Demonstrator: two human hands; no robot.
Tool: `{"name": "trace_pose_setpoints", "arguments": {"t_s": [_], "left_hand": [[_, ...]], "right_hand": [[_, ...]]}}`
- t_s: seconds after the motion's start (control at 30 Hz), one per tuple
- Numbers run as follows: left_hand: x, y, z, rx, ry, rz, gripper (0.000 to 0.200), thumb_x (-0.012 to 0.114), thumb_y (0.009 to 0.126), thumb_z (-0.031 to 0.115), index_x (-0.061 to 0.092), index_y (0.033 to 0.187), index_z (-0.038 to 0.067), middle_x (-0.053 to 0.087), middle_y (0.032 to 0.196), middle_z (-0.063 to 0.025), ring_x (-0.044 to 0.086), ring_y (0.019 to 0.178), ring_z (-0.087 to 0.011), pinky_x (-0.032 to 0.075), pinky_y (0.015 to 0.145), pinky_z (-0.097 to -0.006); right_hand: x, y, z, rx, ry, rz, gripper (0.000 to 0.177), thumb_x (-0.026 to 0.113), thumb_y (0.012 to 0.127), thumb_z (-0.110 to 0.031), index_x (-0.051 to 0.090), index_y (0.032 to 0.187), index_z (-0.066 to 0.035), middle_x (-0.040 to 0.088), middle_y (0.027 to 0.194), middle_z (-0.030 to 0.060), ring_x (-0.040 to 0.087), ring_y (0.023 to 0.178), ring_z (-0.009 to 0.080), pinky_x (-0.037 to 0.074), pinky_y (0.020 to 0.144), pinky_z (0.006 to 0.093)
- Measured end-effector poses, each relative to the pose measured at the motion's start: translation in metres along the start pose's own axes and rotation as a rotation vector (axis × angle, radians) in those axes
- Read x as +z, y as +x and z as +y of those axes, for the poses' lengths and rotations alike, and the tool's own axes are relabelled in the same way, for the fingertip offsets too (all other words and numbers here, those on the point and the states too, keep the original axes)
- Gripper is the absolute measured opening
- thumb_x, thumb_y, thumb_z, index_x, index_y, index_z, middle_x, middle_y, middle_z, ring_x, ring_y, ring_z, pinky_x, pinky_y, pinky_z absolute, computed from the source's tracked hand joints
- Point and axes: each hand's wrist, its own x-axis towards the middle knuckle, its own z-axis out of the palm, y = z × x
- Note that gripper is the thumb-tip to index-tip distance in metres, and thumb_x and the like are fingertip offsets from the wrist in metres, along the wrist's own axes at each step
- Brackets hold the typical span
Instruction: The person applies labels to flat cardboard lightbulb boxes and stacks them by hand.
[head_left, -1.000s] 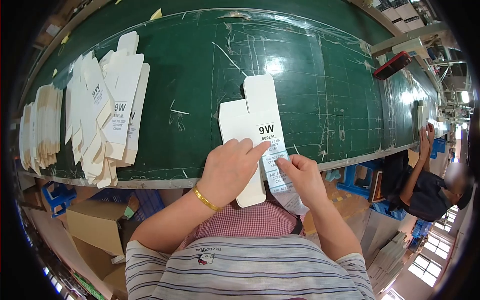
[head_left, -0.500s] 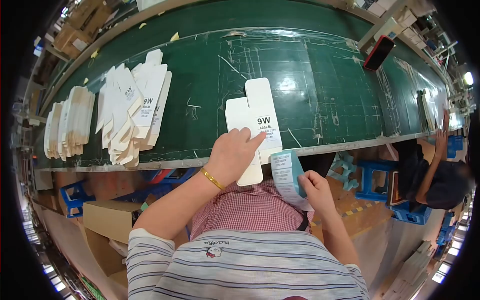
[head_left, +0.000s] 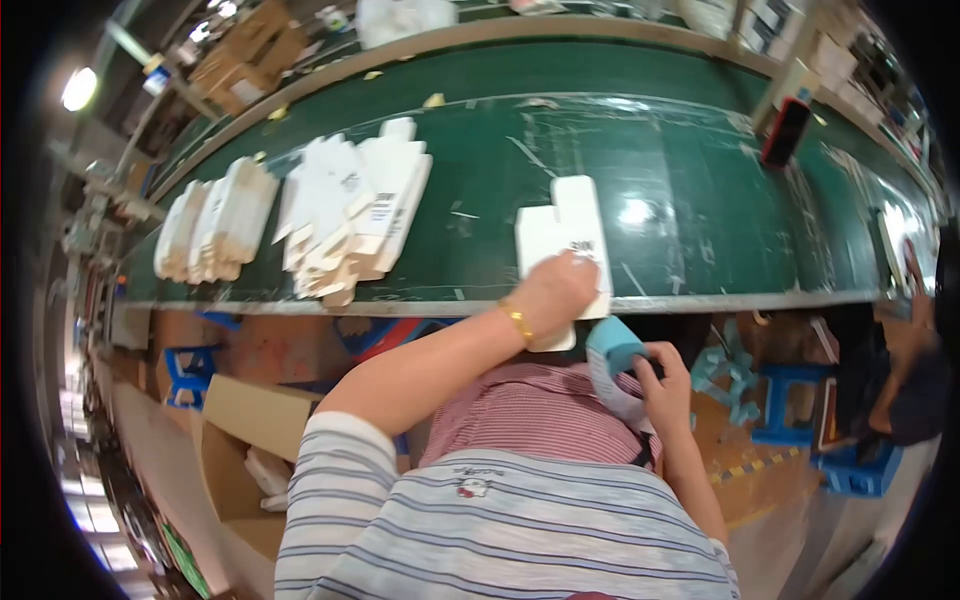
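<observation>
A flat white carton (head_left: 575,205) printed "9W" lies on the green table, its near flap hanging over the front edge. Across its lower part lies my left hand (head_left: 562,290), a gold bracelet on the wrist. That hand covers some of the print, and its bent fingers are blurred. Just beyond the table edge, my right hand (head_left: 664,378) is closed on a strip of labels (head_left: 612,350) with blue-green backing, which curls down near my lap.
Left of the carton are a loose pile of white cartons (head_left: 335,190) and neater stacks (head_left: 235,215). A red phone (head_left: 787,132) leans at the back right. Below stand an open cardboard box (head_left: 255,420), blue stools (head_left: 790,400) and discarded blue-green strips (head_left: 725,372). Another person sits far right.
The view has shifted, so the table's contents appear farther right. My left hand has gone from a pointing finger on the print to covering more of it. The label strip now curls over, blue-green side showing.
</observation>
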Motion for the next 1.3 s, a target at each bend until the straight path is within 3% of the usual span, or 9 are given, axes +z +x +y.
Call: {"name": "trace_pose_setpoints", "arguments": {"t_s": [0.07, 0.33, 0.53, 0.63, 0.67, 0.8, 0.9, 1.07, 1.3], "left_hand": [[-0.004, -0.001, -0.001, 0.116, 0.068, 0.042, 0.007, 0.062, 0.074, 0.014, 0.058, 0.076, 0.008, 0.058, 0.073, -0.0057, 0.063, 0.068, -0.0227, 0.053, 0.055, -0.0338], [-0.153, -0.03, -0.078, 0.217, 0.166, 0.255, 0.013, 0.068, 0.077, 0.014, 0.065, 0.086, 0.007, 0.065, 0.084, -0.0081, 0.065, 0.072, -0.0256, 0.053, 0.064, -0.0363], [-0.18, -0.124, -0.173, -0.242, 0.403, 0.009, 0.019, 0.069, 0.077, 0.007, 0.069, 0.096, 0.005, 0.069, 0.099, -0.0113, 0.066, 0.091, -0.0308, 0.053, 0.081, -0.0378], [-0.154, -0.114, -0.124, -0.327, 0.145, 0.24, 0.011, 0.065, 0.083, 0.008, 0.067, 0.093, 0.002, 0.065, 0.093, -0.0132, 0.063, 0.089, -0.0318, 0.051, 0.08, -0.0396], [-0.14, -0.103, -0.094, -0.477, -0.264, 0.217, 0.013, 0.062, 0.087, 0.007, 0.068, 0.097, 0.001, 0.064, 0.095, -0.0128, 0.062, 0.089, -0.0314, 0.051, 0.08, -0.0374], [-0.086, -0.06, 0.026, -0.683, -1.34, -0.39, 0.036, 0.068, 0.088, 0.017, 0.062, 0.12, 0.001, 0.067, 0.109, -0.009, 0.063, 0.098, -0.0158, 0.051, 0.088, -0.0299], [-0.061, -0.036, 0.066, -0.707, -1.641, -0.484, 0.034, 0.069, 0.089, 0.017, 0.063, 0.117, -0.002, 0.068, 0.101, -0.0075, 0.063, 0.09, -0.0122, 0.051, 0.083, -0.0267], [-0.056, -0.027, 0.077, -0.705, -1.619, -0.378, 0.029, 0.068, 0.091, 0.015, 0.066, 0.114, -0.002, 0.069, 0.098, -0.0055, 0.062, 0.085, -0.0085, 0.051, 0.077, -0.0241], [-0.061, -0.019, 0.066, -0.45, -1.225, -0.383, 0.025, 0.07, 0.087, 0.012, 0.067, 0.11, 0.001, 0.069, 0.091, -0.0053, 0.064, 0.08, -0.013, 0.052, 0.076, -0.0254]], "right_hand": [[0.005, -0.002, -0.002, 0.069, 0.064, -0.021, 0.011, 0.063, 0.086, -0.003, 0.063, 0.095, 0.003, 0.061, 0.087, 0.0083, 0.06, 0.083, 0.017, 0.047, 0.077, 0.0279], [0.01, 0.004, 0.011, 0.106, 0.155, -0.087, 0.013, 0.063, 0.09, -0.005, 0.063, 0.1, 0.003, 0.062, 0.092, 0.0039, 0.059, 0.086, 0.0106, 0.047, 0.079, 0.0248], [0.009, 0.024, -0.011, 0.169, 0.252, -0.106, 0.016, 0.062, 0.092, -0.007, 0.065, 0.105, 0.001, 0.065, 0.093, 0.0013, 0.058, 0.088, 0.0074, 0.045, 0.081, 0.0234], [0.007, 0.033, -0.02, 0.174, 0.342, -0.099, 0.018, 0.062, 0.093, -0.007, 0.064, 0.108, 0.003, 0.065, 0.093, 0.0002, 0.058, 0.084, 0.0055, 0.046, 0.076, 0.0209], [0.007, 0.035, -0.025, 0.189, 0.391, -0.086, 0.019, 0.062, 0.093, -0.007, 0.064, 0.109, 0.003, 0.066, 0.095, 0.0006, 0.058, 0.085, 0.006, 0.046, 0.078, 0.0211], [0.008, 0.035, -0.036, 0.194, 0.501, -0.069, 0.02, 0.063, 0.094, -0.01, 0.064, 0.11, 0.002, 0.066, 0.097, 0.0016, 0.059, 0.09, 0.0076, 0.046, 0.084, 0.0228], [0.002, 0.03, -0.034, 0.193, 0.573, -0.03, 0.023, 0.064, 0.094, -0.01, 0.063, 0.113, 0.002, 0.065, 0.1, 0.0024, 0.059, 0.091, 0.0089, 0.046, 0.086, 0.0233], [-0.021, 0.025, -0.042, 0.075, 0.35, 0.262, 0.042, 0.06, 0.093, -0.005, 0.053, 0.134, -0.005, 0.059, 0.109, 0.0043, 0.054, 0.104, 0.0121, 0.045, 0.09, 0.0251], [-0.044, 0.027, -0.075, -0.019, -0.022, -0.33, 0.044, 0.066, 0.084, 0.002, 0.06, 0.127, -0.005, 0.064, 0.105, 0.0049, 0.058, 0.092, 0.0097, 0.046, 0.08, 0.0239]]}}
